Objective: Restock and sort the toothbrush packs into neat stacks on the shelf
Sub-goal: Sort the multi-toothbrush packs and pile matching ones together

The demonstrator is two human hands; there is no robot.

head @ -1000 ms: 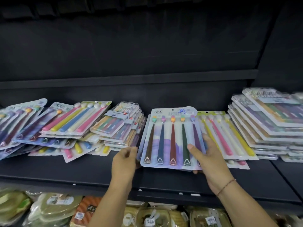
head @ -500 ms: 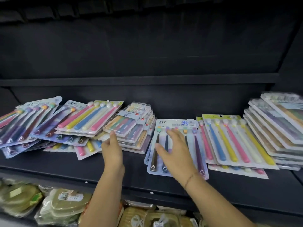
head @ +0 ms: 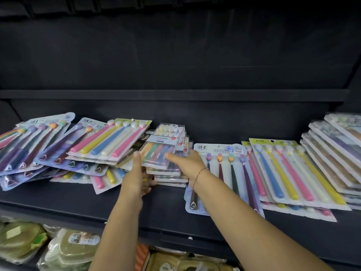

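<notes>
Toothbrush packs lie in loose piles along a dark shelf. Nearest, under the shelf edge, sit wrapped greenish goods. Both forearms reach up to a small stack of clear cases mid-shelf. The left hand lies against the stack's left side, fingers straight and together. The right hand (a red thread at the wrist) rests its thumb on the top case. Its fingers are hidden behind the stack, so I cannot tell their grip. Further left, card packs fan out untidily.
</notes>
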